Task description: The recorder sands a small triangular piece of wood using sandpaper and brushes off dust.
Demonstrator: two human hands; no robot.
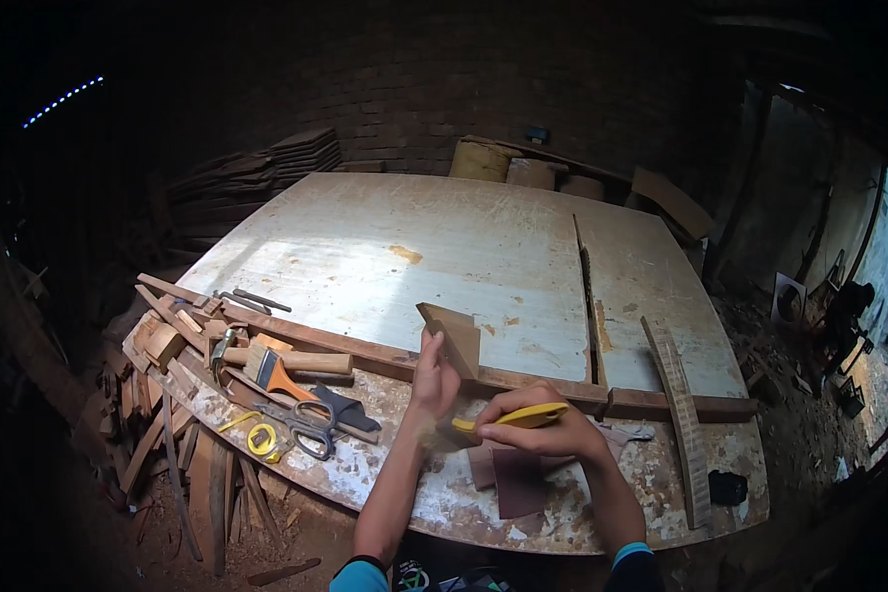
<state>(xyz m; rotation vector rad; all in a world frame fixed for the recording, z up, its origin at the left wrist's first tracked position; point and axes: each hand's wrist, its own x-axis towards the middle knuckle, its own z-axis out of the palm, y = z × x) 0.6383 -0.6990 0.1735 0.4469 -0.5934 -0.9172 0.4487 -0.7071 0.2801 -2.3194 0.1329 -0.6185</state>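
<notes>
My left hand (435,376) grips a small flat wooden piece (455,339), tilted upright above the bench. In my right hand (540,422) is the yellow handle of a brush (522,418); its bristles look blurred beside my left wrist. Below my right hand, a sheet of dark red sandpaper (519,482) lies on the paint-stained bench strip. To the left rest a claw hammer (288,359), a wide paintbrush with an orange handle (281,376), metal scissors (312,429), a dark cloth (344,407) and a yellow tape measure (262,440).
A wooden batten (385,354) crosses the worn white tabletop (414,244). A long curved wood strip (677,422) lies at right, near a small black object (728,488). Wood offcuts (160,342) crowd the left end, with more scraps below. Chisel-like tools (263,300) lie behind the batten.
</notes>
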